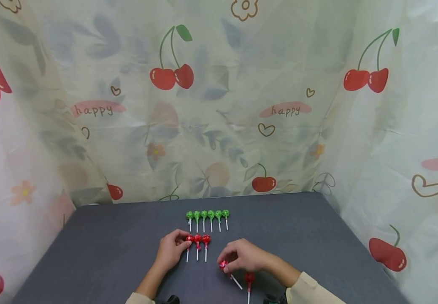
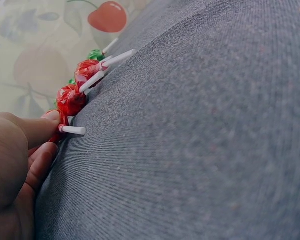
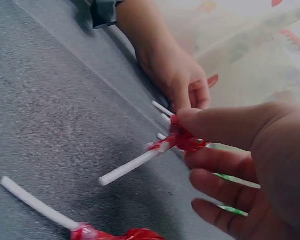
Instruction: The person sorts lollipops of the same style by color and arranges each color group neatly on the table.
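Three red lollipops (image 1: 198, 240) lie side by side on the dark cloth, sticks toward me. My left hand (image 1: 171, 249) pinches the leftmost red lollipop (image 2: 61, 125) by its wrapped head between thumb and finger. To the right of that row, my right hand (image 1: 247, 255) grips another red lollipop (image 3: 175, 140) by its head. Its white stick slants down toward the front right. One more red lollipop (image 1: 249, 278) lies below the right hand, with its stick toward the front edge.
Behind the red row lies a row of several green lollipops (image 1: 204, 214), sticks toward me. The grey cloth-covered table (image 1: 120, 240) is enclosed by a printed curtain (image 1: 219, 126) at the back and both sides.
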A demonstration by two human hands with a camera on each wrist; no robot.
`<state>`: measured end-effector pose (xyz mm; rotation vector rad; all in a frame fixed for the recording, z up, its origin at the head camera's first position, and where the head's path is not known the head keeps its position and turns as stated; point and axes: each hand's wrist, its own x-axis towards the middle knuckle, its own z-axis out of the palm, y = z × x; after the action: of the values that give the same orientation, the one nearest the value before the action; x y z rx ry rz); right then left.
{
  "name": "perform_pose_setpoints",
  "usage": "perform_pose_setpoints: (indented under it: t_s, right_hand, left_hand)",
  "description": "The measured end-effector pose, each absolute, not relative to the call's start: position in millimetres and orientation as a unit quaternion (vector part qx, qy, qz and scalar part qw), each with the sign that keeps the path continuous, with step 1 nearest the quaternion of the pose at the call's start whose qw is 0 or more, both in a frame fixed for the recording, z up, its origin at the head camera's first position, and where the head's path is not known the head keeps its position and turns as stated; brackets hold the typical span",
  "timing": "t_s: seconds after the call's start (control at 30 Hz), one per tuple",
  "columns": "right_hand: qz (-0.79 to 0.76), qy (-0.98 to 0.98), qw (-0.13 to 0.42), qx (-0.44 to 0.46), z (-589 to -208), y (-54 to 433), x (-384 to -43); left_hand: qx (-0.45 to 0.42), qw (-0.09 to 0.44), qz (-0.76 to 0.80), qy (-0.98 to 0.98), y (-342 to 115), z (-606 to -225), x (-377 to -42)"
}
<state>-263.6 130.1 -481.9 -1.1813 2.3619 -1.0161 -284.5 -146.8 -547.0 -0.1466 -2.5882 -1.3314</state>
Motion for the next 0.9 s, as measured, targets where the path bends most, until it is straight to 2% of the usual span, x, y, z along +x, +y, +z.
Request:
perform_pose_setpoints:
  t_s: [0.33,0.57,0.9]
  right_hand:
    - [-0.418,0.846,0.076,-0.322,-480.1,122.2,-281.8]
    - [-0.45,0.858,0.053,-0.241,-485.1,113.6,-294.7]
    - [-0.459,0.865,0.03,-0.201,-496.4,99.9,-307.1]
  left_hand:
    - [-0.049,0.113,-0.454,-0.882,-146.7,-546.1,-284.6]
    - [-0.049,0.112,-0.454,-0.883,-146.9,-546.4,-285.2]
    - [-0.05,0.113,-0.456,-0.881,-147.3,-546.0,-285.2]
